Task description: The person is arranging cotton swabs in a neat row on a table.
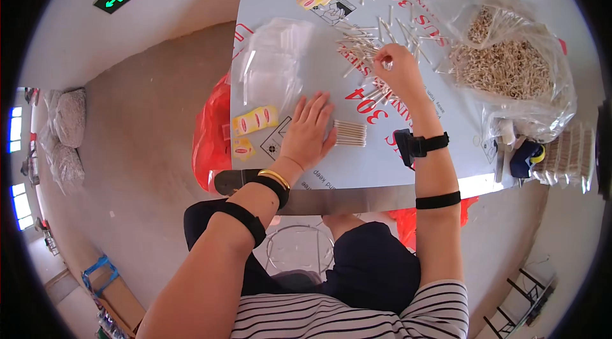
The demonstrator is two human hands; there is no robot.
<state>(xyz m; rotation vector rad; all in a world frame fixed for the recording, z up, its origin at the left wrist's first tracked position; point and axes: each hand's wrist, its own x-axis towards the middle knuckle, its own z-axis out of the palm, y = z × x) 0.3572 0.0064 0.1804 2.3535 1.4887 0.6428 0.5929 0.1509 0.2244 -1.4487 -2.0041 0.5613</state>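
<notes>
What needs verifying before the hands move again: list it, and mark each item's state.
1. Left hand steady on the tabletop: ok, fingers extended.
2. Row of cotton swabs aligned: ok, side by side near the left thumb.
3. Loose cotton swabs aligned: not ok, they point every way.
4. Right hand at the loose swabs: ok.
5. Right hand gripping a swab: cannot tell, its fingers hide this.
6. Clear plastic bags nearby: ok, beyond the left hand.
</notes>
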